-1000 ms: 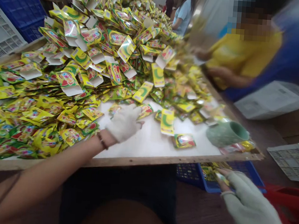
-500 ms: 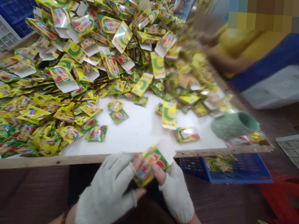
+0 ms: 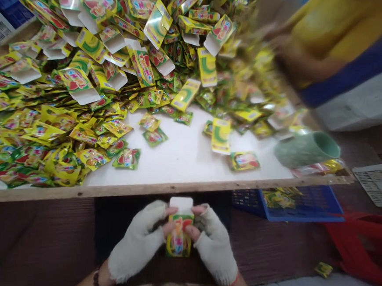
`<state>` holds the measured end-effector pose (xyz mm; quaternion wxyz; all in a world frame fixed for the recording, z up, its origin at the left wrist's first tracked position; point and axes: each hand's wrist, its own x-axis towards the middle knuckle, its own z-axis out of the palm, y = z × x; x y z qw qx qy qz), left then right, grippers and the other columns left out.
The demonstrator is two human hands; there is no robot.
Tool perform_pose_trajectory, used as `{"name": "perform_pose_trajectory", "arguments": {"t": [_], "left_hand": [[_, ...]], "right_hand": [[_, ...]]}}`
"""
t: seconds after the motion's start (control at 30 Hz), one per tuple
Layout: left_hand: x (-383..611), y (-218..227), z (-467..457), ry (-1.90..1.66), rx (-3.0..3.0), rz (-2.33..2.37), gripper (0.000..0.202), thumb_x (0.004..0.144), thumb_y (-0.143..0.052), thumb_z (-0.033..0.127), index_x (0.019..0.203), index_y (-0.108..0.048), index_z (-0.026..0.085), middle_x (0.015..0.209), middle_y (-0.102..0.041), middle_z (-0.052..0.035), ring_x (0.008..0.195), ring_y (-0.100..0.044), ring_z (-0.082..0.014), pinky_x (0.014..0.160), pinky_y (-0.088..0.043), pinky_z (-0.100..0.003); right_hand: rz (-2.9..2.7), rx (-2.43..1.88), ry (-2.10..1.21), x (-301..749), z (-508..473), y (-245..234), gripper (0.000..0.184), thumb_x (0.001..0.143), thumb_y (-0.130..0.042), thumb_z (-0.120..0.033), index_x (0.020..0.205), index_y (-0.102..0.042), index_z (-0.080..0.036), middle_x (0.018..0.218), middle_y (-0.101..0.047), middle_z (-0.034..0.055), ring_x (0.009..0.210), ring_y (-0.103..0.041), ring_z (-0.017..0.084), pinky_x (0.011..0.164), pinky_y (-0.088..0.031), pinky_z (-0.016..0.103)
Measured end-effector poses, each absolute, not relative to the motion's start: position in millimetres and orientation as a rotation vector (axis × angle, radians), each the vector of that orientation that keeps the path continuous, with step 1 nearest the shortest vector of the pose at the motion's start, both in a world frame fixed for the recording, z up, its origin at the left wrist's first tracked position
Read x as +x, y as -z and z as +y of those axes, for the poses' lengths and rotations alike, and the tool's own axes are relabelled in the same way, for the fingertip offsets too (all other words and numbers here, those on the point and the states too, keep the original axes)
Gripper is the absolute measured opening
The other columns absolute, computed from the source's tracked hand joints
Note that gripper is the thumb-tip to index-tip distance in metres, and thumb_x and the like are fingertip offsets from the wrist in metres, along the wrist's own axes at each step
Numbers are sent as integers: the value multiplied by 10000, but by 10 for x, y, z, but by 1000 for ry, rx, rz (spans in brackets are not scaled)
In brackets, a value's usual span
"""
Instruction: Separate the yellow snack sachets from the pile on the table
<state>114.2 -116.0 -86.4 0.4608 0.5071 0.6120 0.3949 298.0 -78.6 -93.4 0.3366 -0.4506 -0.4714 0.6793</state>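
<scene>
A small yellow-green carton [image 3: 179,239] with a fruit print stands upright before my body, its white top flap raised. My left hand [image 3: 142,240], in a white fingerless glove, grips its left side with thumb and fingertips. From the right side my right hand [image 3: 216,246], gloved alike, pinches it near the flap. Beyond the table's near edge lie loose candy sachets [image 3: 126,158] and a heap of similar cartons [image 3: 78,83], many with flaps open. What the held carton contains is hidden.
The white table [image 3: 176,159] has a wooden rim. A green cylinder [image 3: 306,150] lies at its right corner. Below sit a blue basket [image 3: 304,213] with sachets and a red item [image 3: 364,249]. A co-worker's blurred arm [image 3: 303,59] reaches in at the right.
Both hands have drawn the carton down and closer to my body, turning it from tilted to upright. My left hand has moved from reaching toward its edge to gripping its side. The view has shifted slightly.
</scene>
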Motion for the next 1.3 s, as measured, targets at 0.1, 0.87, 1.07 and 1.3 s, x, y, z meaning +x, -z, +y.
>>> {"name": "perform_pose_trajectory", "arguments": {"t": [0.1, 0.87, 1.07, 1.3], "left_hand": [[1111, 817, -1120, -902, 1362, 1454, 178, 871, -559, 283, 922, -718, 222, 831, -611, -26, 797, -590, -150, 719, -500, -265], [1232, 551, -876, -762, 818, 1334, 251, 752, -679, 380, 849, -641, 152, 779, -645, -23, 687, -576, -145, 628, -486, -260], [1259, 594, -960, -713, 856, 1365, 215, 747, -662, 349, 730, -648, 136, 696, -587, -1, 642, -493, -115, 580, -400, -221], [1248, 528, -984, -682, 780, 1263, 278, 756, -659, 399, 695, -610, 132, 654, -541, 19, 606, -428, -89, 548, -344, -198]], "right_hand": [[-1467, -1204, -1765, 3047, -742, 855, 187, 837, -631, -336, 947, -596, -188, 870, -643, 27, 790, -623, 162, 709, -523, 269], [-1717, -1346, -1555, 3092, -541, 502, 180, 866, -560, -346, 827, -617, -180, 716, -594, -10, 643, -536, 127, 573, -425, 216], [-1708, -1349, -1659, 3113, -610, 563, 167, 856, -569, -315, 778, -623, -178, 704, -587, -11, 664, -529, 131, 601, -416, 226], [-1658, -1353, -1785, 3204, -596, 444, 210, 833, -597, -361, 819, -656, -160, 726, -611, 1, 658, -534, 129, 582, -420, 224]]}}
